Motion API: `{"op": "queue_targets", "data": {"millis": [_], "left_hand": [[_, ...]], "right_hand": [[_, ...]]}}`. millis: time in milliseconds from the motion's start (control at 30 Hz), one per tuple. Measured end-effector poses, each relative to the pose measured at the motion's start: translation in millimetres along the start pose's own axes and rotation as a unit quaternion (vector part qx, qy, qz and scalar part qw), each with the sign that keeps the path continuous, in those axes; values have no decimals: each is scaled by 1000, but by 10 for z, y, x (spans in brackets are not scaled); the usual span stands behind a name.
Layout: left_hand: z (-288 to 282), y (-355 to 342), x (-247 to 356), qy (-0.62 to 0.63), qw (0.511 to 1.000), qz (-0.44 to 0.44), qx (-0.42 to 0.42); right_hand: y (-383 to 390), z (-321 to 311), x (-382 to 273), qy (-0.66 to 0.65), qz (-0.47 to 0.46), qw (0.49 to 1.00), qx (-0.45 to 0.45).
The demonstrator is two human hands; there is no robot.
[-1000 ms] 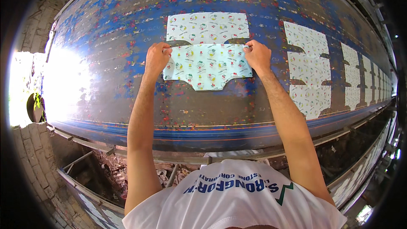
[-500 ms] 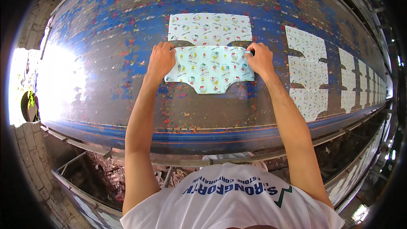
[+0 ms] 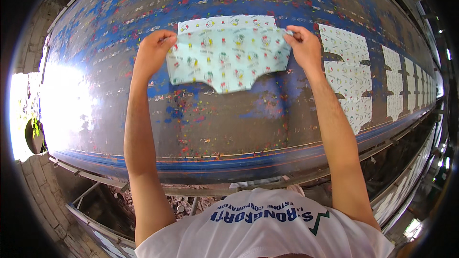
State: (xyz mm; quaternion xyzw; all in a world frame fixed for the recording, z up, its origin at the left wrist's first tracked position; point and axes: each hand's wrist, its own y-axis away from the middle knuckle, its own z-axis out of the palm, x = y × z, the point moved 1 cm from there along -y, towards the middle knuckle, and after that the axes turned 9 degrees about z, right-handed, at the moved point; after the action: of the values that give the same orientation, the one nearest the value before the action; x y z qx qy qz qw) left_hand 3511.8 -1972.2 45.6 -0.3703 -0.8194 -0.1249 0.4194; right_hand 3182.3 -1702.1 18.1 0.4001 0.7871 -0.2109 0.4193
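My left hand point(image 3: 155, 53) and my right hand point(image 3: 305, 48) pinch the two upper corners of a pale mint printed fabric panel point(image 3: 228, 59). This piece is cut like a brief, with curved notches and a narrow lower tab. It appears lifted off the surface, stretched between my hands, and its right side is slightly blurred. Behind it, a white printed fabric piece point(image 3: 227, 23) lies flat on the long table point(image 3: 229, 129); only its far strip shows, and the panel hides the rest.
To the right, a column of printed fabric pieces point(image 3: 346, 74) lies flat, with further columns point(image 3: 393, 79) receding along the table. Paint stains mark the blue and brown tabletop. A metal rail point(image 3: 215, 190) runs below its near edge. Bright light glares on the left end.
Both hands have lifted the mint panel and carried it farther up the table. My left hand has also shifted left. The panel now covers more of the white piece behind.
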Motion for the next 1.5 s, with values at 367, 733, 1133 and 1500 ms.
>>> {"op": "queue_targets", "data": {"millis": [367, 733, 1133, 1500], "left_hand": [[557, -928, -637, -228, 973, 8, 36], [612, -1047, -583, -318, 947, -29, -38], [830, 779, 1486, -54, 976, 168, 127], [1255, 2284, 2615, 24, 989, 141, 34]], "right_hand": [[-910, 681, 193, 171, 12, 985, 18], [-911, 626, 3, 279, -42, 959, -35], [632, -2, -202, -53, -132, 989, 28], [1595, -2261, 1011, -105, -77, 989, 63]]}}
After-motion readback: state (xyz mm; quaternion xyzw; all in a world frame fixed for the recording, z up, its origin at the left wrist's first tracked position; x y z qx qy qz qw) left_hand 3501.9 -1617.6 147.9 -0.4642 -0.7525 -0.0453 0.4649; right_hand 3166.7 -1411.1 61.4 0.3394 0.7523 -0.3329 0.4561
